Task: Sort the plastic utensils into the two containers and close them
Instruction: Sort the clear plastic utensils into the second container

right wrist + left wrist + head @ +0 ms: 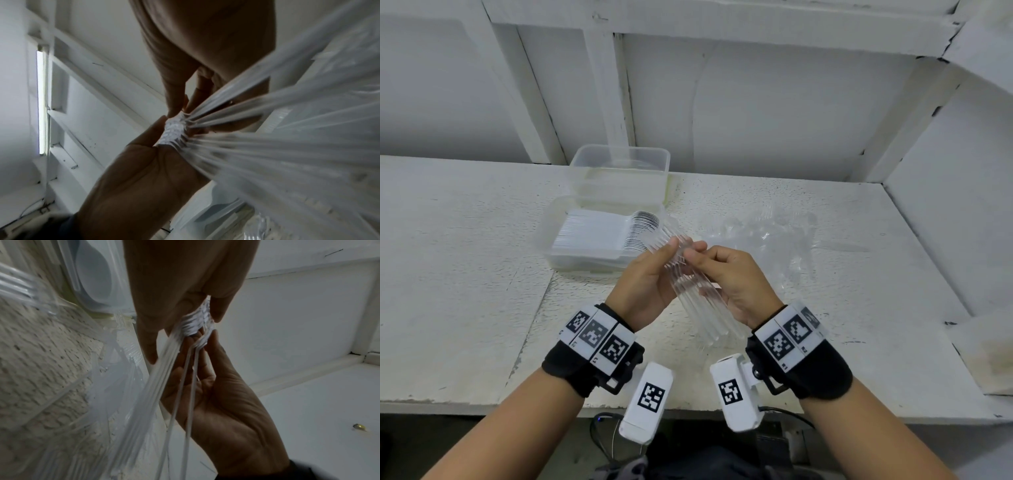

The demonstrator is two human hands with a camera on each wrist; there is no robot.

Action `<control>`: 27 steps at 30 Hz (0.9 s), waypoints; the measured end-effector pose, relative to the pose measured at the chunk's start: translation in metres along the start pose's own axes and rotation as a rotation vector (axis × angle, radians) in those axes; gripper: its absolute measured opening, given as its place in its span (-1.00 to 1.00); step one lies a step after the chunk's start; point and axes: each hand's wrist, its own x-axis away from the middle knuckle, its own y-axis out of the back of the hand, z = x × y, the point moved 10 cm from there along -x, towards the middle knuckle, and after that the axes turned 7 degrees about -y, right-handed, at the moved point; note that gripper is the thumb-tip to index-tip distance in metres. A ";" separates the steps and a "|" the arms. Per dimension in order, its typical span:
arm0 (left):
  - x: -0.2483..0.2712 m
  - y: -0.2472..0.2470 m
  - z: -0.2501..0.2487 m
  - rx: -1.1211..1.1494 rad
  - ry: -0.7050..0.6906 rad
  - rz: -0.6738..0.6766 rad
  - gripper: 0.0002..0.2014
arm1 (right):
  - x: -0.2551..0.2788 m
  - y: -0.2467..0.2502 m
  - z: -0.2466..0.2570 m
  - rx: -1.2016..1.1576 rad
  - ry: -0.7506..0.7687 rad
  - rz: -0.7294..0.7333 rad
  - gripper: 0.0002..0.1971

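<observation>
Both hands hold one bundle of clear plastic utensils (707,317) above the table, its handles pointing back toward me. My left hand (671,255) grips the bundle's far end from the left, with the thumb on top. From the right, my right hand (705,263) pinches the same end. In the left wrist view the bundle (162,386) fans out between the left hand (185,318) and the right hand (207,369). The near container (551,253) holds a row of white spoons (599,233). Behind it stands a clear container (619,161) with little visible inside.
A loose pile of clear utensils (760,233) lies on the white table (465,274) to the right of the containers. White walls close off the back and the right side. The table's front edge runs just under my wrists.
</observation>
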 end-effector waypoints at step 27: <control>-0.019 0.014 -0.030 -0.084 -0.059 -0.057 -0.45 | 0.010 -0.033 0.028 0.741 0.166 0.299 -0.91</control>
